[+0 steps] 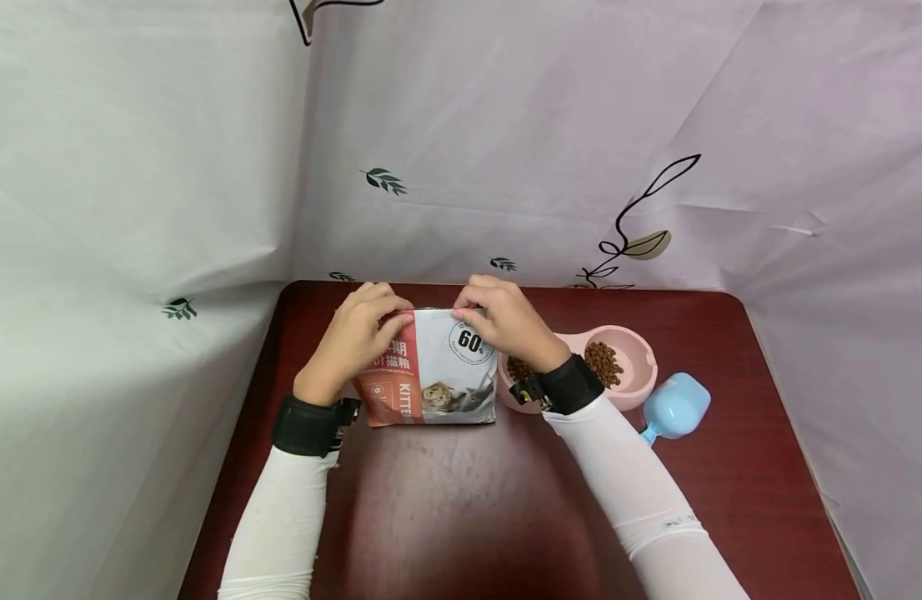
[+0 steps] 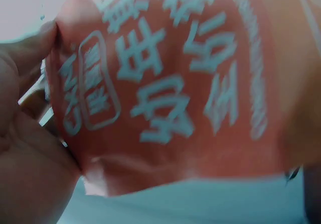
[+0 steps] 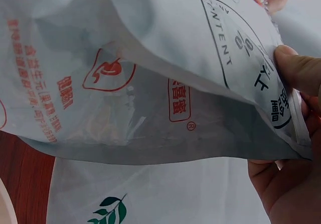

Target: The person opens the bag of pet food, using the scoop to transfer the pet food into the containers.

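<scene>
A red and white bag of kitten food (image 1: 453,367) stands on the table, cat pictures on its front. My left hand (image 1: 358,337) pinches its top edge at the left corner, thumb in front. With thumb and fingers, my right hand (image 1: 509,321) pinches the same edge further right. In the left wrist view the red side of the bag (image 2: 165,83) fills most of the picture, beside the left hand (image 2: 30,128). The right wrist view shows the bag's grey-white side panel (image 3: 125,93) folded inward, with the right hand (image 3: 296,184) at the top edge.
Right of the bag sits a pink double bowl (image 1: 641,371) with brown kibble (image 1: 602,363) in both compartments; my right wrist partly covers it. A light blue scoop (image 1: 678,406) lies beside the bowl near the right arm. White patterned cloth (image 1: 506,167) hangs behind the dark red table (image 1: 461,517).
</scene>
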`<state>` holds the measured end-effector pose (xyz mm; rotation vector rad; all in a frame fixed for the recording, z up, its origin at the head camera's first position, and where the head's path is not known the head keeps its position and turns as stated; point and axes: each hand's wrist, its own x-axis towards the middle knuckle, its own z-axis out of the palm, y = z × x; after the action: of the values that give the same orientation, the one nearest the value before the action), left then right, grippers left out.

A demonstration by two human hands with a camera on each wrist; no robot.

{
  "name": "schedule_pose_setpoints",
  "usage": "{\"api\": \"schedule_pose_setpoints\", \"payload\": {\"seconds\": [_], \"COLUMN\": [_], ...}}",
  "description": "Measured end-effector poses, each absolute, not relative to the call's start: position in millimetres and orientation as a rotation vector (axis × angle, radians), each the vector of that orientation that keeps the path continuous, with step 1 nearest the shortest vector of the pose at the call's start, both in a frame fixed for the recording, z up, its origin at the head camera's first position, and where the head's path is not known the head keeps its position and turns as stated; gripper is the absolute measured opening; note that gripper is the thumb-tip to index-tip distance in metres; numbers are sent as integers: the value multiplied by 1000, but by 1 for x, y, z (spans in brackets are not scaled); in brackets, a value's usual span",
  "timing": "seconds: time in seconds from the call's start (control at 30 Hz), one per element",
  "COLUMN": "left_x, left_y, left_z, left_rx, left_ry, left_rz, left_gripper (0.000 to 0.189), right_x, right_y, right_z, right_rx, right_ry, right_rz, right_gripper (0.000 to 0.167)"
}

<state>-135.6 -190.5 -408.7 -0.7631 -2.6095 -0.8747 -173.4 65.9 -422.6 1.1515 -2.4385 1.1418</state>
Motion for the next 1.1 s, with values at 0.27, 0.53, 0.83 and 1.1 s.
{"api": "schedule_pose_setpoints", "payload": {"seconds": [0.27,0.53,0.83,1.1], "left_x": [-137,-137,-136,-135], "left_y": [-190,-189,-188,-188], "left_z": [-413,-413,-413,-413], "left_rx": [-749,-727,-716,-696], "left_ry": [-2522,-2554,-2571,-2580], "left_rz": [-1034,-1088,-1056,-1040], "left_gripper": [5,5,5,7], "right_x": [-171,-167,-165,-162], "right_y": [65,66,59,52], "right_z": [-419,-413,-408,-407], "right_rx": [1140,1134,1144,1121], "right_ry": [-2493,-2575,-2612,-2557], "right_rz": [1096,978,830,823], "right_gripper": [9,9,15,13]}}
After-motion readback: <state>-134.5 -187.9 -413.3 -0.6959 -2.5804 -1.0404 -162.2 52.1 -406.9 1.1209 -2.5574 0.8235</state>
